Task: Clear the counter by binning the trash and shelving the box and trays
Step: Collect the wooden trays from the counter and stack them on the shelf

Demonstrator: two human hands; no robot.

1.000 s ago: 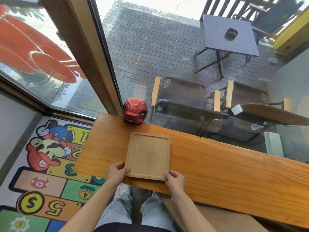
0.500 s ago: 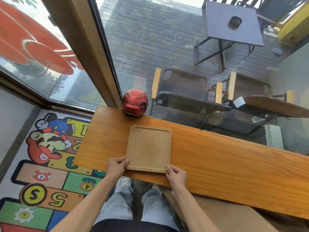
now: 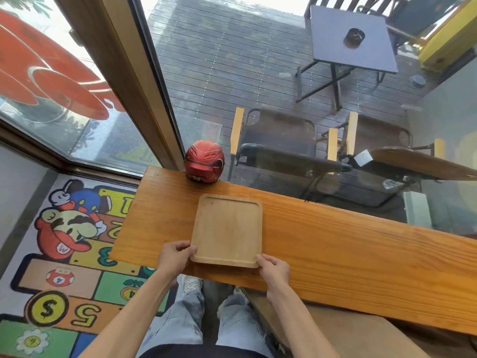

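A pale square wooden tray (image 3: 228,229) with a raised rim lies on the orange wooden counter (image 3: 335,254), near its left end. My left hand (image 3: 174,257) grips the tray's near left corner. My right hand (image 3: 272,270) grips its near right corner. The tray's near edge appears slightly raised off the counter, casting a shadow below it. The tray holds nothing.
A small red helmet (image 3: 204,161) stands at the counter's far edge against the window glass, just behind the tray. A wooden bench (image 3: 348,332) sits below the counter on the right. A cartoon floor mat (image 3: 64,254) lies to the left. Outside chairs and a table show through the glass.
Both hands keep hold of the tray's near corners. The tray's near edge has come up a little, and the view has shifted slightly downward.
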